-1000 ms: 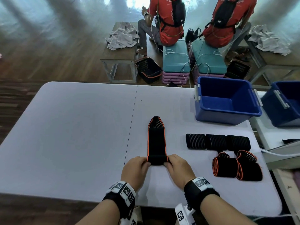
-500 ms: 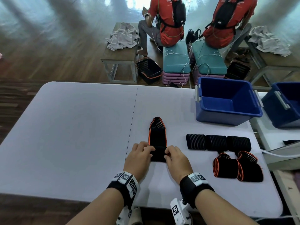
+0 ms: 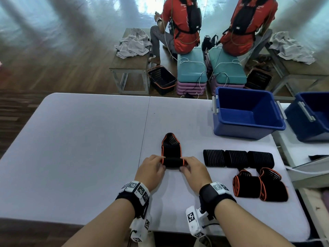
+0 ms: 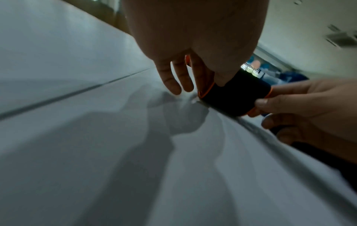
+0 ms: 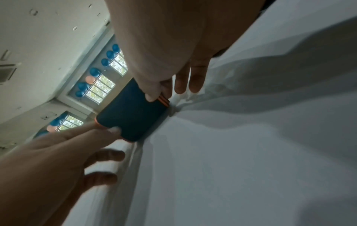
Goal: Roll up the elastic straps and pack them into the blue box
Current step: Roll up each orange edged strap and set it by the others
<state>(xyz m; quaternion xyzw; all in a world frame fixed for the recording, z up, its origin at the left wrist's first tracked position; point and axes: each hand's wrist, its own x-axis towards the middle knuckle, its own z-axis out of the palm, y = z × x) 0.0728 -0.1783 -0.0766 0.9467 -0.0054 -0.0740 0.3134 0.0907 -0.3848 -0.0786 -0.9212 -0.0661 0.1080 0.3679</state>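
A black elastic strap with orange edging (image 3: 171,152) lies on the white table (image 3: 71,157), its near end wound into a short roll and its far end still flat, pointing away from the person. The left hand (image 3: 151,171) pinches the left end of the roll between thumb and forefinger, the remaining fingers hanging loose above the table, as the left wrist view shows. The right hand (image 3: 194,171) pinches the right end in the same way. To the right of the strap a row of three black striped rolls (image 3: 237,158) lies side by side, and nearer, two orange-edged rolled straps (image 3: 259,187) rest touching each other. The blue box (image 3: 249,125) stands open at the far right of the table, well apart from the hands. A second blue box (image 3: 309,118) sits further right on a neighbouring surface.
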